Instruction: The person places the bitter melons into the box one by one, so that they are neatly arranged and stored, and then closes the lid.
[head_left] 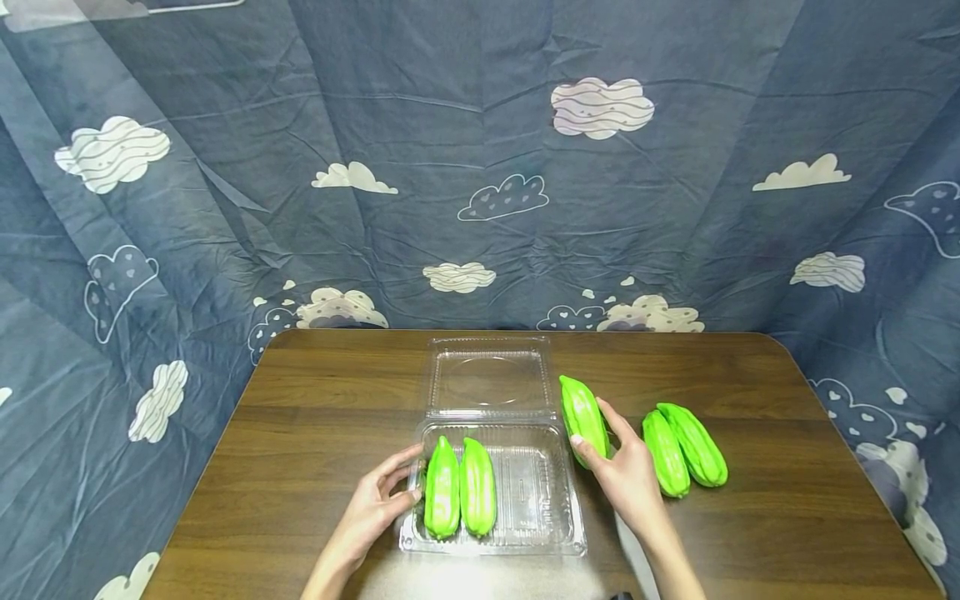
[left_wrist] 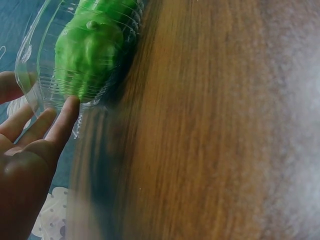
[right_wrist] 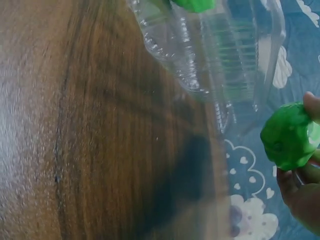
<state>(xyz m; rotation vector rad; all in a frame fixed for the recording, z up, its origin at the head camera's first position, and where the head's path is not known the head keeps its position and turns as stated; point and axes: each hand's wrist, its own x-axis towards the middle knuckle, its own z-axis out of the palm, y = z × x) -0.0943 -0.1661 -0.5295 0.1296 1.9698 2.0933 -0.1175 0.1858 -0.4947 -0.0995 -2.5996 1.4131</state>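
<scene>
My right hand (head_left: pixel 628 475) grips a green bitter melon (head_left: pixel 582 417) between thumb and fingers, just right of a clear plastic clamshell container (head_left: pixel 525 546). In the right wrist view the held bitter melon (right_wrist: pixel 287 137) appears end-on, apart from the container. Inside the container's left half, two bitter melons (head_left: pixel 442 492) (head_left: pixel 478 490) lie side by side. At the container's left wall is my left hand (head_left: pixel 371 504); in the left wrist view its fairly straight fingers (left_wrist: pixel 62 122) touch the clear plastic from outside.
Two more bitter melons (head_left: pixel 666 454) (head_left: pixel 697 446) lie together on the wooden table (head_left: pixel 315 417), right of my right hand. The container's lid (head_left: pixel 491 379) lies folded back behind its base. A blue cloud-patterned cloth (head_left: pixel 480 250) hangs beyond the table's far edge.
</scene>
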